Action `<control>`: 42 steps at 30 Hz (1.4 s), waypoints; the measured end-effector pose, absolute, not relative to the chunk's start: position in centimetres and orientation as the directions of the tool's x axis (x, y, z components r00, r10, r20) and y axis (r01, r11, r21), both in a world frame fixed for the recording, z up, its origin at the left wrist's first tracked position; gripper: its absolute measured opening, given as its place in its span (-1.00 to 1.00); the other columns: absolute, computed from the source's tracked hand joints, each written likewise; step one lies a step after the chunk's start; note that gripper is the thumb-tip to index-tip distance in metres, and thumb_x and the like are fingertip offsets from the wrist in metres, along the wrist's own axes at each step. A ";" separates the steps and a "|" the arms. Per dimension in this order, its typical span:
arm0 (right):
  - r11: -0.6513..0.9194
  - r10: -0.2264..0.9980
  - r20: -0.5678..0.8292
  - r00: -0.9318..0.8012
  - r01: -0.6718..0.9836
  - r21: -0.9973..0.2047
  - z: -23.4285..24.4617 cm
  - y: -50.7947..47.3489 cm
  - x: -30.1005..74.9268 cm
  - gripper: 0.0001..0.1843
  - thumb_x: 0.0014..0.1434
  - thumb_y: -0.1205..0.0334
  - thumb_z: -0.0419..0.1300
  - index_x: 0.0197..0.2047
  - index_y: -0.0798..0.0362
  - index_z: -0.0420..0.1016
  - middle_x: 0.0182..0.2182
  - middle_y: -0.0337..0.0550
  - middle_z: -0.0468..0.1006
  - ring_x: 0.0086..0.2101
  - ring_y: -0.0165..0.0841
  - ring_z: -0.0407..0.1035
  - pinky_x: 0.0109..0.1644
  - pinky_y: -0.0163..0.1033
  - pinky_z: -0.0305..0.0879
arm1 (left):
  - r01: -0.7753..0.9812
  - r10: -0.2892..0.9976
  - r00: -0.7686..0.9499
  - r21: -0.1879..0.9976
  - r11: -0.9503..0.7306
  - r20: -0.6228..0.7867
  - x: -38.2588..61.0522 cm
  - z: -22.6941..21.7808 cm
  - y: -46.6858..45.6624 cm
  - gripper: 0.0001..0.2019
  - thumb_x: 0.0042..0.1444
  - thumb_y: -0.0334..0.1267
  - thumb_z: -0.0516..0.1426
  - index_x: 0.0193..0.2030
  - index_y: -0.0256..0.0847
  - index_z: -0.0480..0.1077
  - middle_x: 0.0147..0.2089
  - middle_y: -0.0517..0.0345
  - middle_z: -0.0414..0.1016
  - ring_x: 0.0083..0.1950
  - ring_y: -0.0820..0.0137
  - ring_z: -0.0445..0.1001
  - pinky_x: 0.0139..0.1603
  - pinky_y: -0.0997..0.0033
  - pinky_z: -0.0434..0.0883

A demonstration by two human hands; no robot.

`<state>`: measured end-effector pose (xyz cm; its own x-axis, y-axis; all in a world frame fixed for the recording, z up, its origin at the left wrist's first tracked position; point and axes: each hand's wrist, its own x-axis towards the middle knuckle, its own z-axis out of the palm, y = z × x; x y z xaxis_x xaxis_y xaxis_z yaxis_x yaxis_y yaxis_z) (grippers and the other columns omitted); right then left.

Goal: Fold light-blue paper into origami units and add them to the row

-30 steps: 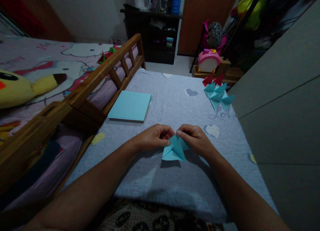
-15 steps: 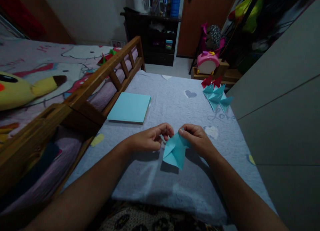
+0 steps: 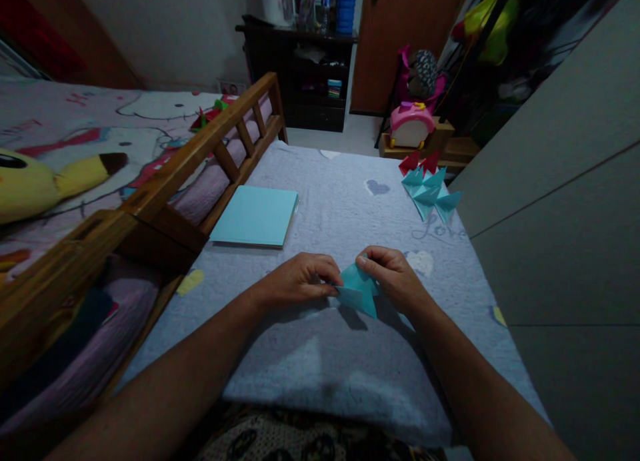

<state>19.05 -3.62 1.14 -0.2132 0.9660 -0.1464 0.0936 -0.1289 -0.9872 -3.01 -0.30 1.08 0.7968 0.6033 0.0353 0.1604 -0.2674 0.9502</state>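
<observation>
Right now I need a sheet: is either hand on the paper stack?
No, the left hand and right hand hold folded paper, apart from the stack.

We are viewing a home bedroom: a plush toy (image 3: 30, 188) is lying on cartoon bedding (image 3: 150, 106) beside a wooden rail (image 3: 200, 146).

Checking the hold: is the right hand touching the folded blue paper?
Touching: the head view shows the right hand pinching the folded blue paper at its far corner.
</observation>
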 end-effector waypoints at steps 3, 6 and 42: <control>-0.131 0.967 -0.149 -0.209 0.097 -0.987 1.2 -3.6 19.0 -0.66 0.10 -0.03 0.24 -0.48 0.08 0.42 -0.60 -0.35 0.24 -0.57 -0.50 0.09 -0.50 -0.32 -0.01 | 0.170 0.633 0.773 0.947 -0.271 0.042 -2.9 1.1 -0.4 -0.90 0.13 -0.30 0.21 -0.30 -0.20 0.57 -0.30 0.13 0.53 -0.27 0.44 0.47 -0.19 0.41 0.38; -0.135 0.967 -0.153 -0.203 0.102 -0.986 1.4 -3.7 19.0 -0.66 0.09 -0.03 0.24 -0.49 0.08 0.42 -0.61 -0.35 0.24 -0.57 -0.49 0.08 -0.50 -0.32 -0.01 | 0.186 0.654 0.756 0.946 -0.267 0.036 -2.8 1.1 -0.5 -0.91 0.13 -0.31 0.21 -0.31 -0.22 0.56 -0.31 0.12 0.54 -0.28 0.44 0.48 -0.20 0.41 0.38; -0.106 0.920 -0.185 -0.347 0.234 -0.967 1.4 -3.6 18.8 -0.79 0.03 0.10 0.30 -0.48 0.08 0.55 -0.58 -0.28 0.41 -0.54 -0.47 0.20 -0.46 -0.32 0.08 | 0.213 0.692 0.720 0.967 -0.140 -0.059 -2.4 0.7 -1.2 -0.90 0.08 -0.28 0.22 -0.32 -0.27 0.53 -0.37 0.12 0.52 -0.34 0.43 0.44 -0.26 0.40 0.36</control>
